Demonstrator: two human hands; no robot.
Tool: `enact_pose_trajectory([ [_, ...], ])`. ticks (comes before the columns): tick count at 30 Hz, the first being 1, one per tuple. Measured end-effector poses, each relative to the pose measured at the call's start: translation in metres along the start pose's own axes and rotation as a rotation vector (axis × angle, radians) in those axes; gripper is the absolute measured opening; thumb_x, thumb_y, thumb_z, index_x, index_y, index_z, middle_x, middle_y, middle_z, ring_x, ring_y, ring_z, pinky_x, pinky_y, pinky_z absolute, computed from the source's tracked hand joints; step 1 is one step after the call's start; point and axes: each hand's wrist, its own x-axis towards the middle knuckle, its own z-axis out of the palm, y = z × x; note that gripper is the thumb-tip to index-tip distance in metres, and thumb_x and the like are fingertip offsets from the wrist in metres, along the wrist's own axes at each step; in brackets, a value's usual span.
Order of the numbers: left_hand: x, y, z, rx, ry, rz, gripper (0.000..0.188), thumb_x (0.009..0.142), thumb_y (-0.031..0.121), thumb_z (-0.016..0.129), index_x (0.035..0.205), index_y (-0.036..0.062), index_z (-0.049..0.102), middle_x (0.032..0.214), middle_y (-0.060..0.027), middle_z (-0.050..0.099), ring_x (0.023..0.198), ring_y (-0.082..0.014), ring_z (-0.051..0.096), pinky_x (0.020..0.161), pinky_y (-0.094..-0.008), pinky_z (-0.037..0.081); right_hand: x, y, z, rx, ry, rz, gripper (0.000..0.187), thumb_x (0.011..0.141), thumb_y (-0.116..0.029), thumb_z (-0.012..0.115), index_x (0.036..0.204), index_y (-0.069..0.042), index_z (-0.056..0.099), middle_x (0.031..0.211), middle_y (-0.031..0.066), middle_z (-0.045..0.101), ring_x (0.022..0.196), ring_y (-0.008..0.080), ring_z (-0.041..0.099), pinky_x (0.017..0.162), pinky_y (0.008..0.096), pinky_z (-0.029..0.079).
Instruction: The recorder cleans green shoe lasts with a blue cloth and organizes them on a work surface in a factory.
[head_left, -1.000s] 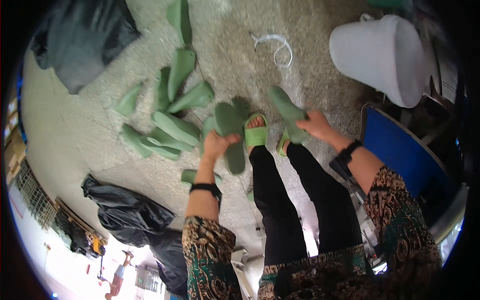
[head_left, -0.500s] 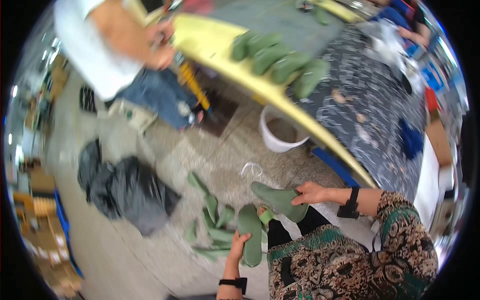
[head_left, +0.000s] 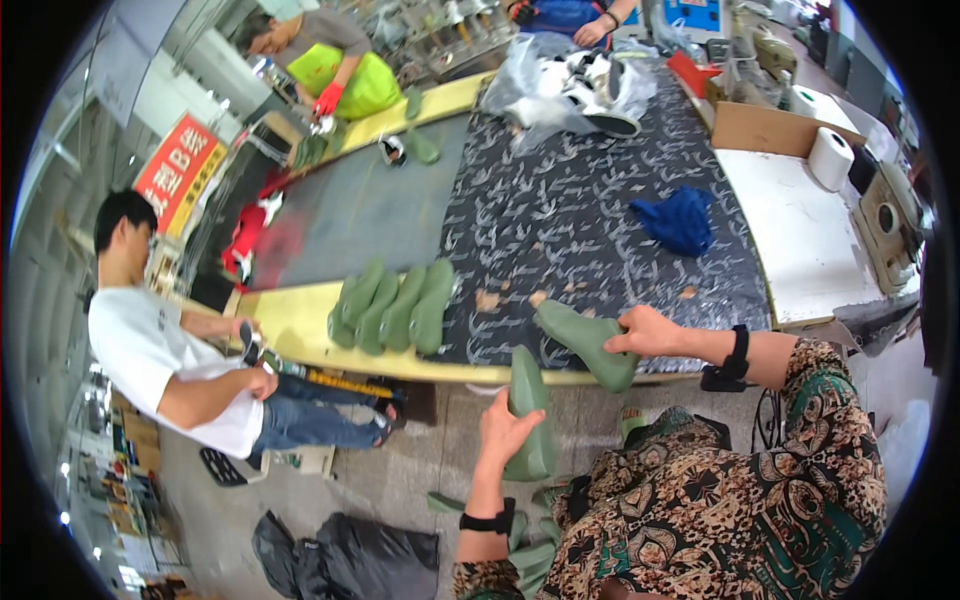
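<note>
In my left hand (head_left: 507, 428) is a green shoe last (head_left: 532, 425), fingers wrapped round its side, held upright in front of the table edge. My right hand (head_left: 645, 332) grips a second green shoe last (head_left: 583, 338) by its heel end, its toe over the dark patterned cloth. Left of them, several green shoe lasts (head_left: 388, 310) lie side by side along the yellow table edge (head_left: 290, 312). More green lasts (head_left: 535, 565) are on the floor below my left forearm, partly hidden by it.
A person in a white shirt (head_left: 215, 390) works at the left. Another person with red gloves (head_left: 330, 98) is at the far side. Blue cloth (head_left: 677, 220) and a plastic bag of shoes (head_left: 580, 90) lie on the table. Black bags (head_left: 350, 555) sit on the floor.
My view has swung up from the floor to the table. Both hands, each still holding its green last, have come up to the table's near edge.
</note>
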Motion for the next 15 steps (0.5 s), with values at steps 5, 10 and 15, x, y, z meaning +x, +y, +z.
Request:
enact_pose_trajectory([
  [5,0.101,0.027,0.046,0.797,0.103,-0.062,0.064,0.062,0.039,0.073,0.104,-0.0016,0.049,0.09,-0.0212,0.06,0.083,-0.0374,0.062,0.072,-0.0446,0.05,0.043,0.069,-0.003,-0.3,0.021,-0.096,0.053,0.075,-0.046,0.057,0.081,0.007,0.063,0.079,0.0246,0.063,0.077,0.037,0.063,0.072,0.0413,0.05],
  [10,0.146,0.033,0.081,0.973,0.267,0.204,0.055,0.066,0.028,0.073,0.107,-0.0019,0.051,0.101,-0.0169,0.052,0.095,-0.0327,0.053,0.081,-0.0428,0.041,0.059,0.099,-0.042,-0.216,0.036,-0.284,0.042,0.078,-0.038,0.056,0.097,0.0,0.062,0.091,0.0197,0.064,0.088,0.0365,0.061,0.08,0.0423,0.048],
  [15,0.118,0.098,0.128,0.354,0.233,0.215,0.07,0.073,0.037,0.067,0.119,-0.0113,0.042,0.111,-0.0264,0.052,0.103,-0.0395,0.051,0.088,-0.044,0.042,0.092,0.136,-0.129,-0.562,0.554,-0.207,0.063,0.069,-0.033,0.069,0.124,-0.013,0.047,0.13,0.0183,0.041,0.12,0.0382,0.038,0.088,0.0511,0.038],
])
